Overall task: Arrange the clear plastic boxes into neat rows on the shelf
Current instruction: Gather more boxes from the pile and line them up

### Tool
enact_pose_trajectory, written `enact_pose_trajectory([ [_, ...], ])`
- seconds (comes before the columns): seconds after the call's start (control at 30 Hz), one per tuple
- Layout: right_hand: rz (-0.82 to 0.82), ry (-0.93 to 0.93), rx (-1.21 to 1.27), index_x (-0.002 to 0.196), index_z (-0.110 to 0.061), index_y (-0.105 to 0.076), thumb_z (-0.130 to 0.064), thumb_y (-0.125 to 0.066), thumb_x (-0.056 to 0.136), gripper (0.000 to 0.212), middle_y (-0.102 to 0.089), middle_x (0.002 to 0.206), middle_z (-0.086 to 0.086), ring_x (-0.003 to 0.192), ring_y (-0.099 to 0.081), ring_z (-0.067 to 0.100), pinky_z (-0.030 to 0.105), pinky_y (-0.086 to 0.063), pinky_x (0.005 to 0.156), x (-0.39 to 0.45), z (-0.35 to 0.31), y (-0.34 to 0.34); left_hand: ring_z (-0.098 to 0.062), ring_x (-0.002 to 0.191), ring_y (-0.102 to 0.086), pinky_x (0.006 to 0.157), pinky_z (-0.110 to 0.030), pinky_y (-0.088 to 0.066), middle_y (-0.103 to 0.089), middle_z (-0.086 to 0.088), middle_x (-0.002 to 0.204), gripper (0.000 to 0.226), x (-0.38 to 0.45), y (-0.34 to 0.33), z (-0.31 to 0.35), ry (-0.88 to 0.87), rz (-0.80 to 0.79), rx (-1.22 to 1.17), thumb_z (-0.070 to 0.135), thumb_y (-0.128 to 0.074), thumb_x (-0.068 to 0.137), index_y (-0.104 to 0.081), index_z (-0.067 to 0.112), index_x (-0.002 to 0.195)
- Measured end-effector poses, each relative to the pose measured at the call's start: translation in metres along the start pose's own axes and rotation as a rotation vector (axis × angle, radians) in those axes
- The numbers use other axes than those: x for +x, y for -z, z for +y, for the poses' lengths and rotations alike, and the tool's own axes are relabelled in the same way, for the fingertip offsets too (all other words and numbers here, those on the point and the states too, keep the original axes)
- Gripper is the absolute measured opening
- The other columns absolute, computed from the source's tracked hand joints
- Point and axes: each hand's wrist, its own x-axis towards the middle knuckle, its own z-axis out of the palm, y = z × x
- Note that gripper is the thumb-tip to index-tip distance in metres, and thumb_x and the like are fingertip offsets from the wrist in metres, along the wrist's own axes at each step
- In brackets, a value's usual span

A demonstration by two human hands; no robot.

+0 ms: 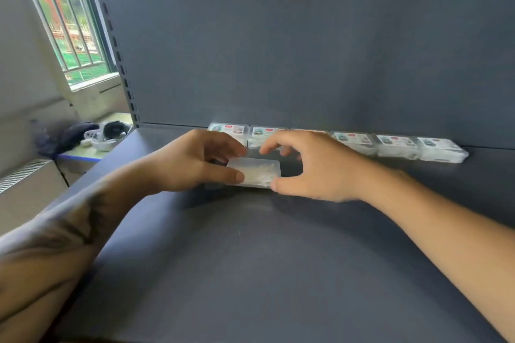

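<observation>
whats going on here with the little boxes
A person is stocking a dark grey shelf with clear plastic boxes. A row of boxes already stands along the back panel, labels facing up and forward. Both hands are on one more clear box lying flat on the shelf just in front of that row: the left hand pinches its left end, and the right hand has its thumb at the box's near right corner with the fingers arched over the far side. A second row is not yet formed.
</observation>
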Motion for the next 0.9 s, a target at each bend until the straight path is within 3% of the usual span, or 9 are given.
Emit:
enact_pose_trajectory([
  [0.1, 0.049, 0.034, 0.037, 0.114, -0.039, -0.062, -0.032, -0.077, 0.084, 0.035, -0.063, 0.112, -0.027, 0.104, -0.057, -0.003, 0.024, -0.047, 0.089, -0.002, 0.003, -0.011, -0.02, 0.099, -0.072, 0.094, -0.032, -0.055, -0.078, -0.005, 0.103, 0.044, -0.004, 0.003, 0.0, 0.018, 0.026, -0.116, 0.03, -0.095, 0.068, -0.077, 0.016, 0.106],
  [0.23, 0.16, 0.1, -0.035, 0.111, -0.034, -0.065, -0.025, -0.07, 0.091, 0.023, -0.066, 0.099, -0.019, 0.094, -0.058, 0.006, 0.027, -0.045, 0.086, 0.0, 0.008, -0.019, -0.017, 0.093, -0.071, 0.086, -0.029, -0.055, -0.078, -0.006, 0.1, 0.033, -0.005, 0.005, 0.004, 0.015, 0.03, -0.149, 0.04, -0.086, 0.077, -0.08, 0.014, 0.098],
  [0.4, 0.226, 0.031, 0.064, 0.131, -0.037, -0.058, -0.03, -0.068, 0.094, 0.039, -0.066, 0.093, -0.023, 0.091, -0.06, 0.001, 0.012, -0.043, 0.079, -0.001, 0.013, -0.019, -0.026, 0.102, -0.073, 0.095, -0.029, -0.057, -0.079, -0.007, 0.102, 0.044, -0.008, -0.002, 0.011, -0.003, 0.096, -0.218, 0.046, -0.058, 0.093, -0.077, 0.008, 0.102],
  [0.47, 0.233, 0.025, 0.119, 0.135, -0.038, -0.054, -0.029, -0.067, 0.096, 0.042, -0.07, 0.096, -0.02, 0.09, -0.062, 0.003, 0.021, -0.047, 0.083, -0.002, 0.014, -0.019, -0.022, 0.1, -0.074, 0.092, -0.025, -0.057, -0.079, -0.005, 0.102, 0.045, -0.01, -0.004, 0.015, -0.009, 0.076, -0.271, 0.043, -0.051, 0.092, -0.075, 0.007, 0.107],
  [0.6, 0.271, 0.028, 0.257, 0.137, -0.04, -0.048, -0.03, -0.063, 0.099, 0.042, -0.073, 0.094, -0.015, 0.083, -0.065, 0.011, 0.038, -0.052, 0.083, -0.006, 0.015, -0.021, -0.025, 0.101, -0.074, 0.095, -0.036, -0.058, -0.079, -0.006, 0.105, 0.039, -0.011, -0.007, 0.017, -0.047, 0.096, -0.311, 0.028, -0.064, 0.084, -0.072, 0.001, 0.111],
  [0.7, 0.297, 0.02, 0.314, 0.134, -0.042, -0.047, -0.03, -0.064, 0.098, 0.041, -0.072, 0.099, -0.015, 0.085, -0.065, 0.011, 0.037, -0.052, 0.082, -0.009, 0.014, -0.022, -0.035, 0.102, -0.072, 0.096, -0.042, -0.057, -0.078, -0.01, 0.107, 0.041, -0.012, -0.009, 0.016, -0.051, 0.097, -0.327, 0.026, -0.067, 0.083, -0.072, 0.0, 0.114],
  [0.77, 0.332, 0.032, 0.282, 0.136, -0.044, -0.045, -0.034, -0.071, 0.092, 0.051, -0.065, 0.116, -0.018, 0.099, -0.063, 0.006, 0.033, -0.051, 0.087, -0.011, 0.013, -0.022, -0.038, 0.102, -0.071, 0.096, -0.042, -0.057, -0.077, -0.014, 0.107, 0.043, -0.012, -0.01, 0.017, -0.044, 0.082, -0.359, 0.027, -0.067, 0.083, -0.072, -0.003, 0.114],
  [0.83, 0.356, 0.082, 0.129, 0.14, -0.042, -0.045, -0.041, -0.077, 0.084, 0.065, -0.054, 0.131, -0.018, 0.113, -0.056, 0.002, 0.027, -0.049, 0.095, -0.013, 0.009, -0.022, -0.04, 0.103, -0.071, 0.097, -0.041, -0.056, -0.077, -0.017, 0.107, 0.042, -0.012, -0.012, 0.017, -0.025, 0.065, -0.37, 0.026, -0.067, 0.085, -0.072, -0.004, 0.113],
  [0.9, 0.357, 0.164, -0.07, 0.139, -0.036, -0.051, -0.043, -0.079, 0.081, 0.064, -0.049, 0.136, -0.014, 0.118, -0.055, 0.009, 0.031, -0.05, 0.097, -0.013, 0.005, -0.023, -0.038, 0.105, -0.071, 0.098, -0.039, -0.056, -0.077, -0.018, 0.106, 0.032, -0.013, -0.015, 0.017, -0.002, 0.053, -0.359, 0.02, -0.066, 0.092, -0.073, -0.004, 0.11],
])
